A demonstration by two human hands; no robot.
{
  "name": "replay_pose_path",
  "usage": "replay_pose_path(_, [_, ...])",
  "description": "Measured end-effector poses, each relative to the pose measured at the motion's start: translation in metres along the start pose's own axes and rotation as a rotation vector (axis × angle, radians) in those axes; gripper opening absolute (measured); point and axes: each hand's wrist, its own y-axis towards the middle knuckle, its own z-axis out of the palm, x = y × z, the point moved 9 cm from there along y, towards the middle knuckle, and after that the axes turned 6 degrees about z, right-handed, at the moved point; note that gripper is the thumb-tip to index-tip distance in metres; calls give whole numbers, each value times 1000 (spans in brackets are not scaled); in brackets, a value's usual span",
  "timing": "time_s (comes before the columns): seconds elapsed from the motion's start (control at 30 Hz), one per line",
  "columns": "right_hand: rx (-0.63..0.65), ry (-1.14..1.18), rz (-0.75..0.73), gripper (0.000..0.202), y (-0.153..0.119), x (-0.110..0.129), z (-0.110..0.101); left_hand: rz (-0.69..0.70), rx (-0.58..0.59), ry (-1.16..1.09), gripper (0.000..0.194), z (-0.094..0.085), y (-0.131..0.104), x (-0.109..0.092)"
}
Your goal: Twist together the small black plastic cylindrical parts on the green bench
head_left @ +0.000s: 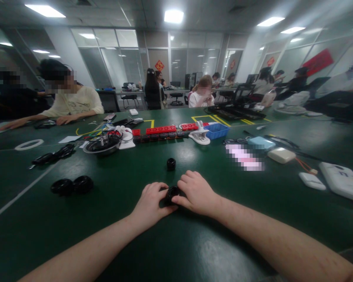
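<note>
Between my two hands, low over the green table, is a small black round part with a hollow top (173, 192). My left hand (153, 201) grips it from the left, thumb at the near side and fingers curled round the far side. My right hand (197, 193) closes on it from the right, thumb against its near rim. Fingers hide much of its sides. Just beyond stands a similar black part (171, 164), touched by neither hand. Two larger black round parts, one (62, 187) beside the other (83, 184), lie to the left.
Across the table run red blocks (161, 129), a white clip stand (200, 135) and a blue bin (217, 130). A metal bowl (102, 145) with cables sits left. White devices (342, 181) and a light blue box (261, 143) lie right. A person (73, 100) sits at the far left.
</note>
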Motion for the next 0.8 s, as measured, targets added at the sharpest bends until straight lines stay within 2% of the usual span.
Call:
replay_pose_path(0.2, [6,7,5,55,1,1,0,9,1,12,28,0,1,-2])
replay_pose_path(0.8, [59,118,12,45,1,11,10,30,-2,-8,28,0,0,-2])
